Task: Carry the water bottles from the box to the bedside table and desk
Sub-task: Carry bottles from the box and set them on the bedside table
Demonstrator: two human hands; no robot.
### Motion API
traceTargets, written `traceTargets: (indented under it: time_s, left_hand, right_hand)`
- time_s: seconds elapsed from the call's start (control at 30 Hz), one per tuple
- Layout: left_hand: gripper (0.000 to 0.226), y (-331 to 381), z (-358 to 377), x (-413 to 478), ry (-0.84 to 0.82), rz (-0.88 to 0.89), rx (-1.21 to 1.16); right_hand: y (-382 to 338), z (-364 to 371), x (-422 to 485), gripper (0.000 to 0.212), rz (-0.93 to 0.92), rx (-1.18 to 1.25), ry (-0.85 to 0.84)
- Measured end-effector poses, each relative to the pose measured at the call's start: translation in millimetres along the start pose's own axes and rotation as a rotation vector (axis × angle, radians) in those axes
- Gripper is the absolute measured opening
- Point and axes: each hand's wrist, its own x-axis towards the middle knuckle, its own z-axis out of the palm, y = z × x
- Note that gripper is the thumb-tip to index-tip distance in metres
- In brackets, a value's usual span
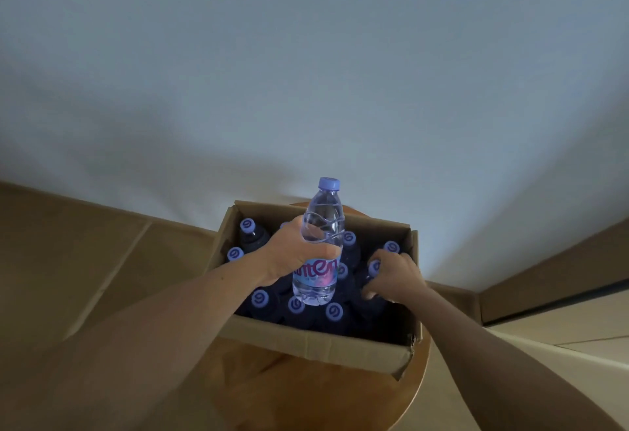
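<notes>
Counter: round wooden counter (306, 396), bottom centre, bears the box.
Box: open cardboard box (316, 342), lower centre, packed with upright capped bottles (260, 298).
Right hand: right hand (394, 277) is inside the box's right side, fingers curled round a second bottle (374, 269) at its neck, probably to lift it.
Left hand: left hand (292, 257) wraps the raised bottle (321, 226) mid-body, upright above the box, ready for carrying.
Wall: pale wall (306, 73) fills the upper frame.

A: what's the support?
B: round wooden table (306, 393); it stands on a tan tiled floor (102, 260), close to the wall (306, 73)
A: what's on it?
B: one open cardboard box (316, 342); covers most of the visible top; near-right corner torn, close to the table's rim; capped bottles (260, 298) upright inside
</notes>
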Motion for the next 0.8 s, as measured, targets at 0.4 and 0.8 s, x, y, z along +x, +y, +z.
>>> traceTargets:
  time_s: [0.4,0.8]
  left_hand:
    - [0.07,93,1,-39,0.142,0.152,0.007]
    - [0.055,154,13,-76,0.071,0.302,0.045]
  right_hand:
    - [-25,-140,-64,0.019,-0.351,1.19,0.205]
    - [-56,-178,-124,0.01,-0.349,1.506,0.351]
